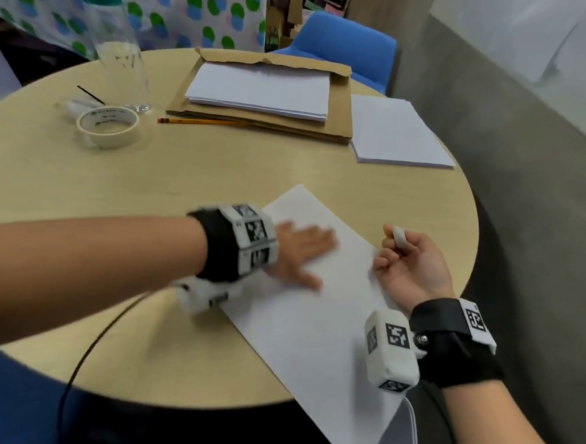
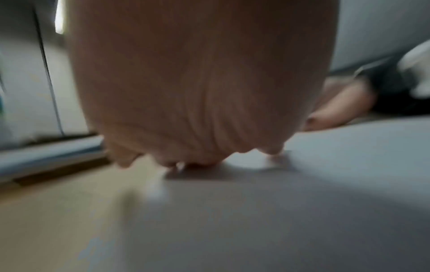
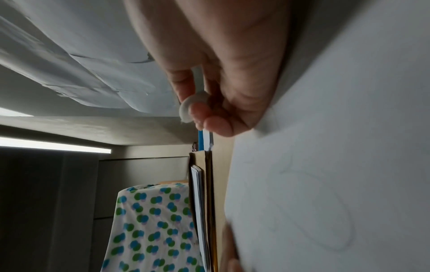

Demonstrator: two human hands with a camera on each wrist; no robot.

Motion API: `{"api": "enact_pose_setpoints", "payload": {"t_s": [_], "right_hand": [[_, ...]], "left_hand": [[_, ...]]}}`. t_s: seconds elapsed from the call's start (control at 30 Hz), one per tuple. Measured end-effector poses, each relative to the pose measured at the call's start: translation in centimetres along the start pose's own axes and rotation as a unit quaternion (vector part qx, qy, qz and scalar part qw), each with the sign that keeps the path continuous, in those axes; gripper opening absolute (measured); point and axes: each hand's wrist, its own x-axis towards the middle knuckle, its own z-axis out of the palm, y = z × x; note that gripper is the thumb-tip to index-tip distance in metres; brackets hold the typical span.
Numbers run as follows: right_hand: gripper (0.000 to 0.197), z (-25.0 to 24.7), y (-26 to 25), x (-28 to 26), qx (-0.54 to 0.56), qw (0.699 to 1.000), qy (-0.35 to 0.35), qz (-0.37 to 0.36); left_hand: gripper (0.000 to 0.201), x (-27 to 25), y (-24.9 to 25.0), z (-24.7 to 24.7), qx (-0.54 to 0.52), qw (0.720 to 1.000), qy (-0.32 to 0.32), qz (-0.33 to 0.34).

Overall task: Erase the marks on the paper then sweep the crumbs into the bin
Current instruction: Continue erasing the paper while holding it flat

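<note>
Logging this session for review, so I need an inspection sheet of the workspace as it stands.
Surface: round wooden table.
Job's things: paper sheet overhangs the near edge, faint pencil marks; white eraser; no bin seen.
Clutter: tape roll, pencil, paper stack on brown envelope, second stack, clear bottle.
Hands: left hand flat on the sheet; right hand pinches the eraser.
Cables: black cable.
Surroundings: blue chair, dotted cloth.

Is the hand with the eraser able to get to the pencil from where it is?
Probably yes. The right hand pinches the eraser beside the sheet; the pencil lies across bare table, nothing between. It looks a long stretch, and the fingers are occupied.
</note>
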Motion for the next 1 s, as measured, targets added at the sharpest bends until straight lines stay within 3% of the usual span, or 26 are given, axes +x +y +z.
{"api": "enact_pose_setpoints", "payload": {"t_s": [0.07,0.13,0.17,0.23,0.3,0.37,0.43,0.53,0.6,0.7,0.9,0.93,1.0], "right_hand": [[0.027,0.0,0.0,-0.1,0.002,1.0,0.0,0.0],[0.02,0.0,0.1,-0.1,0.005,1.0,0.004,-0.004],[0.017,0.1,0.1,-0.1,0.008,1.0,0.008,-0.008],[0.02,0.2,0.2,0.1,0.013,1.0,0.02,-0.015],[0.021,0.3,0.3,0.3,0.016,0.999,0.026,-0.02],[0.02,0.3,0.3,0.4,0.019,0.999,0.028,-0.024],[0.02,0.2,0.4,0.4,0.021,0.999,0.033,-0.027],[0.02,0.3,0.5,0.3,0.031,0.998,0.042,-0.036],[0.019,0.4,0.6,0.4,0.039,0.997,0.047,-0.043],[0.018,0.7,0.9,0.6,0.041,0.995,0.062,-0.059],[0.019,1.1,1.1,0.6,0.04,0.991,0.096,-0.09],[0.019,1.0,1.1,0.5,0.042,0.989,0.102,-0.097],[0.019,1.1,1.2,0.4,0.045,0.986,0.116,-0.112]], "left_hand": [[0.083,0.1,-4.2,-0.6,-0.028,0.982,0.029,-0.184],[0.089,-0.2,-5.9,-1.2,0.0,0.968,0.042,-0.247],[0.088,-0.3,-5.4,-1.3,0.008,0.973,0.049,-0.226],[0.079,-0.9,-2.1,-1.2,-0.01,0.991,0.05,-0.12],[0.07,-1.3,1.6,-0.5,-0.027,0.999,0.01,0.016],[0.066,-1.0,2.6,0.4,-0.008,0.996,-0.033,0.085],[0.066,-0.2,0.1,0.3,0.007,0.999,-0.025,0.031],[0.075,-0.2,-5.9,-1.0,-0.014,0.979,0.017,-0.201],[0.083,-0.9,-8.5,-1.8,-0.027,0.96,0.045,-0.276],[0.078,-1.3,-7.4,-2.3,-0.058,0.975,0.082,-0.2],[0.054,0.5,-0.2,-1.9,-0.09,0.995,0.027,0.036],[0.053,1.1,-0.9,-2.2,-0.076,0.996,0.019,0.036],[0.065,2.1,-4.2,-2.6,-0.016,0.996,0.032,-0.086]]}}
